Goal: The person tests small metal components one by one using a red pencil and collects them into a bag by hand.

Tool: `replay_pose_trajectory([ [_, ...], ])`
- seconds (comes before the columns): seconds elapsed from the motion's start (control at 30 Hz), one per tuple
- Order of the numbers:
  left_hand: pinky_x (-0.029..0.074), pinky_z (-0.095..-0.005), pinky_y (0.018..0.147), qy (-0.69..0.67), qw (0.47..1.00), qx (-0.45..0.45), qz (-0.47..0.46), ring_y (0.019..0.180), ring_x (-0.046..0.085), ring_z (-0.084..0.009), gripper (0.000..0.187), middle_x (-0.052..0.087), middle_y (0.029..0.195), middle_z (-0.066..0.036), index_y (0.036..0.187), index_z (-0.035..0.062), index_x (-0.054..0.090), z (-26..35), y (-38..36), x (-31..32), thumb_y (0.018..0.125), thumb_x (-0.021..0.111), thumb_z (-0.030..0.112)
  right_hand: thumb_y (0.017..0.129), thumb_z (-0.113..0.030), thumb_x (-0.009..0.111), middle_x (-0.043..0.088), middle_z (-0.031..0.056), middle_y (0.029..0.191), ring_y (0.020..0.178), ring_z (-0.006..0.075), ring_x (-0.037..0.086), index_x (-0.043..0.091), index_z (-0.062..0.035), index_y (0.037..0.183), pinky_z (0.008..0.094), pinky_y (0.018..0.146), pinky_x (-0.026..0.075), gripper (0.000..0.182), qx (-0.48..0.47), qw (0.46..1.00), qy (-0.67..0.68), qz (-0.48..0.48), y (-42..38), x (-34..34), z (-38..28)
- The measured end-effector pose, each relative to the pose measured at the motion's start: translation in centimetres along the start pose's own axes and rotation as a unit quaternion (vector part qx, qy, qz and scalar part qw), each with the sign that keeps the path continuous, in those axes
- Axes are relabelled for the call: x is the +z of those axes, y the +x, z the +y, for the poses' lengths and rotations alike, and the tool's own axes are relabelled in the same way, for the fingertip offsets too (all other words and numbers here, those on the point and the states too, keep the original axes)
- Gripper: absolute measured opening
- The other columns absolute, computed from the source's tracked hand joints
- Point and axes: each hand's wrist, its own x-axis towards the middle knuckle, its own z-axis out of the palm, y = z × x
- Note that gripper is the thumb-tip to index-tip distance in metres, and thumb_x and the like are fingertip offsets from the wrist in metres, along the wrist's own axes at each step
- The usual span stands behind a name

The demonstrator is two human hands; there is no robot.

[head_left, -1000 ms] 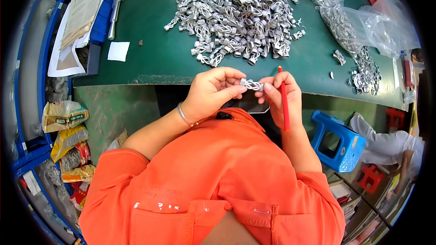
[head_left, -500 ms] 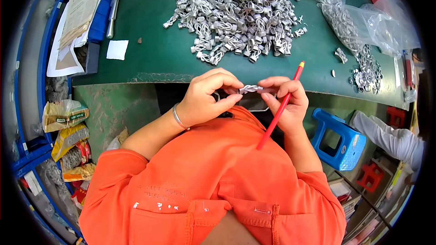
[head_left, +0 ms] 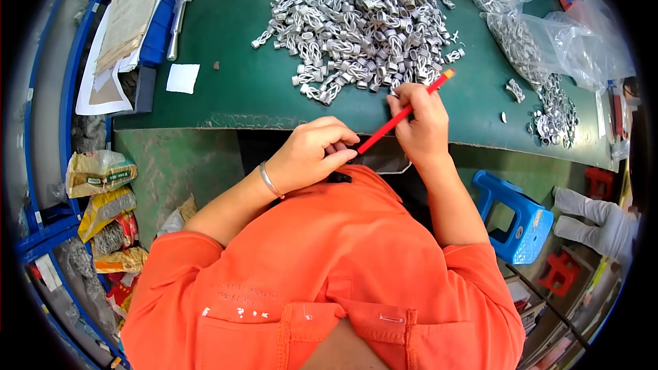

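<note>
A red pencil [head_left: 394,125] with a yellowish upper end is gripped in my right hand [head_left: 423,123], which is closed at the near edge of the pile of grey metal pieces [head_left: 356,20]. Its fingertips are beside the lowest pieces; whether they also pinch one is hidden. The pencil slants down toward my left hand [head_left: 308,153], which hovers just off the table's front edge. Its fingers are loosely bent, the thumb and index tips slightly apart, and no metal piece shows between them. The pieces in the pile have ribbed ring ends and twisted loops.
A green table [head_left: 240,62] bears a clear bag of metal parts [head_left: 514,44], loose rings [head_left: 554,120] and a white paper square [head_left: 182,78]. Papers [head_left: 127,34] are at the left. A blue stool [head_left: 524,229] stands right; another person's light-coloured legs [head_left: 596,223] show beyond.
My right hand has moved up and forward to the pile, carrying the pencil. My hands have parted, and the twisted metal piece held between them is no longer visible there.
</note>
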Motion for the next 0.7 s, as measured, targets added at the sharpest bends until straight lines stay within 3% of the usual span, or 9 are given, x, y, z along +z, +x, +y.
replay_pose_trajectory([
  [0.07, 0.051, -0.0232, 0.066, -0.003, 1.0, -0.003, 0.007, 0.074, 0.062, -0.0124, 0.018, 0.061, 0.088, -0.008, 0.095, -0.0015, 0.064, -0.2, 0.2, -0.1, 0.077, 0.068, 0.0, 0.071, 0.004, 0.069, 0.059, 0.0093, 0.075, 0.067, 0.0269, 0.056, 0.049, -0.004, 0.079, 0.0343, 0.061, 0.046, 0.023, 0.079, 0.994, 0.048, 0.053, -0.4, -0.7, -0.3],
  [0.1, 0.051, -0.0228, 0.067, -0.009, 1.0, -0.007, 0.013, 0.075, 0.062, -0.0117, 0.02, 0.062, 0.088, -0.007, 0.098, -0.002, 0.063, -0.2, 0.3, -0.1, 0.078, 0.067, 0.0, 0.076, 0.005, 0.066, 0.062, 0.0086, 0.079, 0.066, 0.0197, 0.058, 0.048, -0.0031, 0.077, 0.0304, 0.058, 0.046, 0.02, 0.108, 0.981, 0.137, 0.085, -0.8, -0.7, -0.3],
  [0.13, 0.051, -0.0225, 0.068, -0.016, 1.0, -0.011, 0.02, 0.076, 0.062, -0.011, 0.022, 0.062, 0.088, -0.007, 0.101, -0.0025, 0.062, -0.2, 0.3, 0.0, 0.079, 0.066, -0.001, 0.08, 0.004, 0.064, 0.063, 0.0094, 0.083, 0.069, 0.0144, 0.06, 0.045, -0.0035, 0.078, 0.0264, 0.055, 0.047, 0.021, 0.181, 0.947, 0.254, 0.078, -1.2, -0.7, -0.2],
  [0.2, 0.052, -0.0227, 0.069, -0.091, 0.995, -0.041, 0.028, 0.077, 0.062, -0.011, 0.024, 0.062, 0.089, -0.007, 0.104, -0.0034, 0.06, -0.1, 0.8, 0.4, 0.081, 0.065, -0.001, 0.084, 0.003, 0.062, 0.063, 0.011, 0.086, 0.071, 0.0132, 0.061, 0.042, -0.0045, 0.081, 0.0236, 0.055, 0.048, 0.021, 0.319, 0.826, 0.461, 0.054, -1.4, -2.0, -1.5],
  [0.33, 0.052, -0.024, 0.07, -0.239, 0.968, -0.069, 0.037, 0.079, 0.062, -0.0122, 0.027, 0.061, 0.092, -0.008, 0.111, -0.0058, 0.054, 0.5, 1.5, 0.7, 0.085, 0.061, -0.002, 0.085, 0.001, 0.06, 0.063, 0.0153, 0.088, 0.07, 0.0157, 0.064, 0.042, -0.0064, 0.084, 0.0219, 0.053, 0.051, 0.02, 0.377, 0.727, 0.574, 0.005, -1.9, -2.6, -2.6],
  [0.47, 0.053, -0.0245, 0.07, -0.273, 0.96, -0.049, 0.042, 0.078, 0.062, -0.0132, 0.024, 0.062, 0.092, -0.009, 0.109, -0.0064, 0.055, 0.7, 1.3, 0.5, 0.086, 0.06, -0.002, 0.085, 0.002, 0.06, 0.062, 0.0174, 0.09, 0.07, 0.0177, 0.065, 0.041, -0.006, 0.084, 0.0232, 0.055, 0.052, 0.02, 0.386, 0.682, 0.621, -0.015, -2.1, -2.7, -2.7],
  [0.6, 0.052, -0.0241, 0.069, -0.285, 0.956, -0.033, 0.061, 0.078, 0.061, -0.0124, 0.025, 0.061, 0.092, -0.008, 0.107, -0.0062, 0.056, 0.7, 1.1, 0.4, 0.083, 0.062, -0.004, 0.085, 0.005, 0.059, 0.061, 0.0188, 0.095, 0.077, 0.0195, 0.065, 0.041, -0.0056, 0.085, 0.0248, 0.061, 0.054, 0.021, 0.352, 0.685, 0.637, -0.033, -2.5, -2.0, -2.4],
  [0.67, 0.052, -0.0233, 0.069, -0.179, 0.978, 0.068, 0.078, 0.078, 0.06, -0.0116, 0.024, 0.06, 0.092, -0.008, 0.102, -0.0052, 0.059, 0.5, 1.2, 0.4, 0.079, 0.065, -0.007, 0.082, 0.011, 0.058, 0.058, 0.0201, 0.102, 0.089, 0.0229, 0.064, 0.04, -0.0049, 0.085, 0.0282, 0.072, 0.056, 0.024, 0.233, 0.77, 0.594, -0.015, -2.9, -1.6, -2.3],
  [0.7, 0.052, -0.0233, 0.069, -0.179, 0.978, 0.068, 0.078, 0.078, 0.06, -0.0116, 0.024, 0.06, 0.092, -0.008, 0.102, -0.0052, 0.059, 0.6, 1.2, 0.3, 0.079, 0.065, -0.007, 0.08, 0.015, 0.058, 0.055, 0.0207, 0.107, 0.098, 0.0254, 0.061, 0.039, -0.0036, 0.086, 0.0312, 0.079, 0.055, 0.027, 0.196, 0.808, 0.555, 0.004, -3.0, -1.4, -2.5],
])
